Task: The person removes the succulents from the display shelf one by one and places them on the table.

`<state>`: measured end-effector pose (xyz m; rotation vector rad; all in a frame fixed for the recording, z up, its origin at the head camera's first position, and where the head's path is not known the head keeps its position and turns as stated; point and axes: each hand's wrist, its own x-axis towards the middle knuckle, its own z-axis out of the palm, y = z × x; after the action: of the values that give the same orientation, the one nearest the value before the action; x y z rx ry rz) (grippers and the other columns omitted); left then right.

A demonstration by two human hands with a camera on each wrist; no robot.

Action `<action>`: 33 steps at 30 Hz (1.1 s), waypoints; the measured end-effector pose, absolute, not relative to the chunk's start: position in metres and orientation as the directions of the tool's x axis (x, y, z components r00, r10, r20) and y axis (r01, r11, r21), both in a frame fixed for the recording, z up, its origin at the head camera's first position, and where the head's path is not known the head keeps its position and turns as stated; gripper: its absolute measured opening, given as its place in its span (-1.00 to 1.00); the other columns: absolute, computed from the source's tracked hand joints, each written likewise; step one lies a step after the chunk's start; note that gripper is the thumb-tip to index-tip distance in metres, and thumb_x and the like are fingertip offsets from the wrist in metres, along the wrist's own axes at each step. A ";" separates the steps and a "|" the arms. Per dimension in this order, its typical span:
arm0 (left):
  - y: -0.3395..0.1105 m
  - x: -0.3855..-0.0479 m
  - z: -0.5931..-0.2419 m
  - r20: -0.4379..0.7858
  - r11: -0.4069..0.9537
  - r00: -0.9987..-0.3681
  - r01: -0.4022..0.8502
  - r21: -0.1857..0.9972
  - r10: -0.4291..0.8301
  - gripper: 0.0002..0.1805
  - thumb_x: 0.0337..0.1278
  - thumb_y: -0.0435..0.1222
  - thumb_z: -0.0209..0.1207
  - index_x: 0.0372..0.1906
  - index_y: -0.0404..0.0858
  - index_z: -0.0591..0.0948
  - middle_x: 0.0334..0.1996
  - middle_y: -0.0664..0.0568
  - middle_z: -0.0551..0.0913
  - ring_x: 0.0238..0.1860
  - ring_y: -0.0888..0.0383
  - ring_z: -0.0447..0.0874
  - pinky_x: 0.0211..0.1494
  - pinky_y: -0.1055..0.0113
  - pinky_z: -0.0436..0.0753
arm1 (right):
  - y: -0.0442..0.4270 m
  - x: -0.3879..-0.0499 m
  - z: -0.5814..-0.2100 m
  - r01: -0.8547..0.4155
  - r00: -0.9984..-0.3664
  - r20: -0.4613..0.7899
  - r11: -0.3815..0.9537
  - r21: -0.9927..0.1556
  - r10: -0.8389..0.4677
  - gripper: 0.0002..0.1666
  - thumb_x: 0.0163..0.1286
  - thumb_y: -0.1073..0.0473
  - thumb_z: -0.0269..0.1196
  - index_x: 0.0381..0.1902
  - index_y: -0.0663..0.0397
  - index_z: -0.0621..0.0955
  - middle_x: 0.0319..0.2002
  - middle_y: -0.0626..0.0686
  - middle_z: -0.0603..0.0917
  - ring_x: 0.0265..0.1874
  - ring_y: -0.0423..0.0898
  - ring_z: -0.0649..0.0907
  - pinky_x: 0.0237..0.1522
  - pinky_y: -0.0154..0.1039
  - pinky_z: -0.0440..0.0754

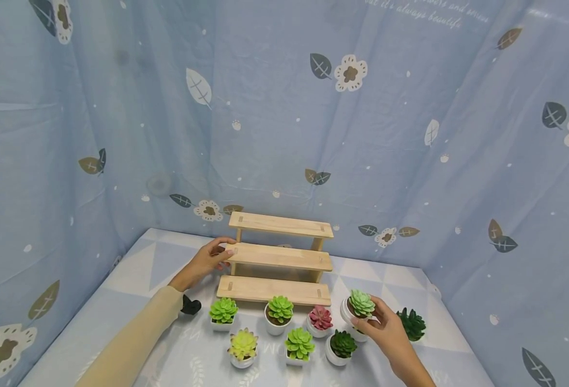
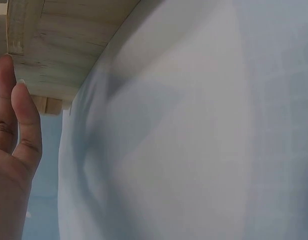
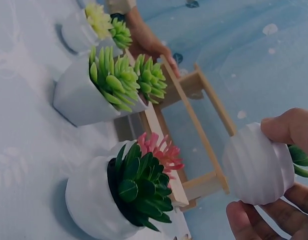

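My left hand (image 1: 209, 262) grips the left end of the middle board of a three-step wooden shelf (image 1: 279, 257), thumb on top. In the left wrist view, fingers (image 2: 28, 117) of that hand reach up by the board's underside (image 2: 68, 45). My right hand (image 1: 386, 330) holds a pale green succulent in a white ribbed pot (image 3: 256, 162) between thumb and fingers, right of the shelf's front. The right wrist view shows the pot tilted on its side, raised off the table. Just below it, another white pot (image 1: 360, 337) is partly hidden.
Several potted succulents stand before the shelf: bright green (image 1: 223, 310), yellow-green (image 1: 243, 344), red (image 1: 320, 318) and dark green (image 1: 342, 344). Another dark green plant (image 1: 412, 324) is beyond my right hand. A small black object (image 1: 191, 306) lies by the left sleeve. Blue patterned curtains (image 1: 275, 134) surround the table.
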<state>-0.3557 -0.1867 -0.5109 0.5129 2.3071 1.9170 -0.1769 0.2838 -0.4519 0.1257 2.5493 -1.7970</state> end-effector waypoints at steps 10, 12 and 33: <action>-0.187 -0.356 -0.513 0.145 0.136 -0.936 0.198 0.971 0.322 -0.48 0.47 0.02 0.21 0.43 0.07 0.44 -0.03 -0.21 0.57 -0.07 -0.20 0.68 -0.04 -0.05 0.68 | 0.297 -0.167 -0.460 0.138 -0.988 -0.109 0.308 -0.941 0.107 -0.10 0.26 -0.05 0.53 0.47 -0.06 0.40 0.36 0.18 0.47 0.26 0.16 0.57 0.16 0.04 0.64; -0.188 -0.356 -0.513 0.148 0.138 -0.935 0.201 0.970 0.321 -0.48 0.47 0.01 0.20 0.43 0.07 0.44 -0.03 -0.21 0.57 -0.08 -0.19 0.69 -0.04 -0.05 0.68 | 0.300 -0.165 -0.461 0.145 -0.987 -0.114 0.305 -0.941 0.117 -0.09 0.27 -0.04 0.53 0.48 -0.04 0.39 0.37 0.18 0.46 0.28 0.16 0.55 0.16 0.03 0.64; -0.186 -0.355 -0.513 0.152 0.147 -0.935 0.208 0.967 0.321 -0.49 0.51 0.01 0.17 0.44 0.06 0.43 0.01 -0.22 0.57 -0.04 -0.26 0.67 -0.01 -0.14 0.67 | 0.321 -0.147 -0.477 0.195 -0.975 -0.138 0.365 -0.910 0.176 -0.03 0.37 0.01 0.46 0.54 0.20 0.23 0.41 0.41 0.38 0.36 0.37 0.45 0.18 0.06 0.63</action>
<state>-0.3553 -0.1860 -0.5132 0.5346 2.3096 1.9213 -0.1473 0.3209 -0.4765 0.3510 2.5812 -1.7258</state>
